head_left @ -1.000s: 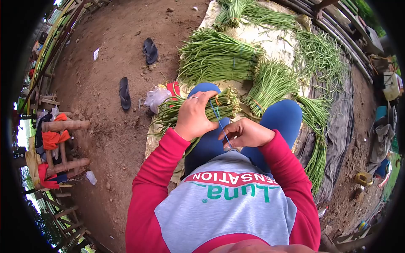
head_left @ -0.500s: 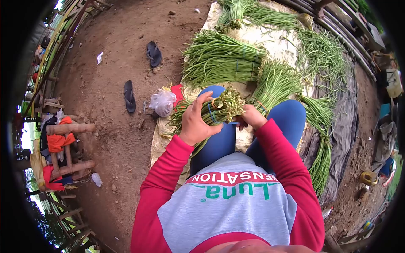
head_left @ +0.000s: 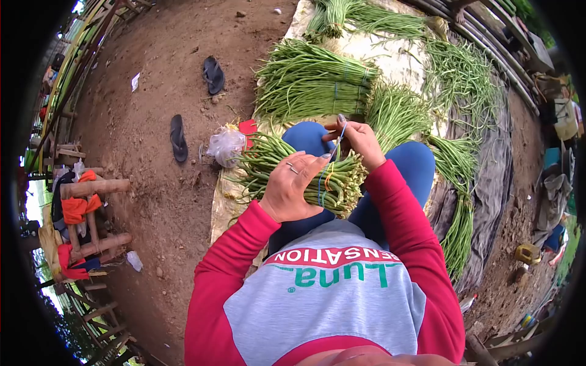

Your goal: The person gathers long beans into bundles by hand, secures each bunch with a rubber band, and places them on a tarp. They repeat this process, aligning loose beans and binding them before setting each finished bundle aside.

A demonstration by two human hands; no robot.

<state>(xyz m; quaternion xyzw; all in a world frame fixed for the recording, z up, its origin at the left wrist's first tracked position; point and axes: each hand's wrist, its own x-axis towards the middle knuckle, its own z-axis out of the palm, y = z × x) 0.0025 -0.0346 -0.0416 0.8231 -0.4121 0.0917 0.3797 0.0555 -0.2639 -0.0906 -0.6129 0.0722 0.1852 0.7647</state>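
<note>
A bundle of green long beans [head_left: 345, 186] lies across my lap, its cut ends toward the right. My left hand [head_left: 294, 186] wraps over the top of the bundle, a ring on one finger. Above the beans, my right hand [head_left: 359, 141] pinches a blue rubber band [head_left: 338, 141] and stretches it up from the bundle. The left thumb and fingertips are close to the band's lower end. A yellow-orange band [head_left: 328, 181] circles the beans near their ends. The underside of the bundle is hidden.
Large tied bundles of long beans [head_left: 311, 79] lie on a pale sheet [head_left: 397, 55] ahead. Looser beans [head_left: 461, 79] spread to the right beside a dark cloth [head_left: 488, 201]. A plastic bag [head_left: 226, 146] and black slippers [head_left: 178, 139] are on the left.
The bundle has been turned and lowered in my lap. My right hand has risen from the bean ends and now stretches the blue band upward. My left hand has moved over the top.
</note>
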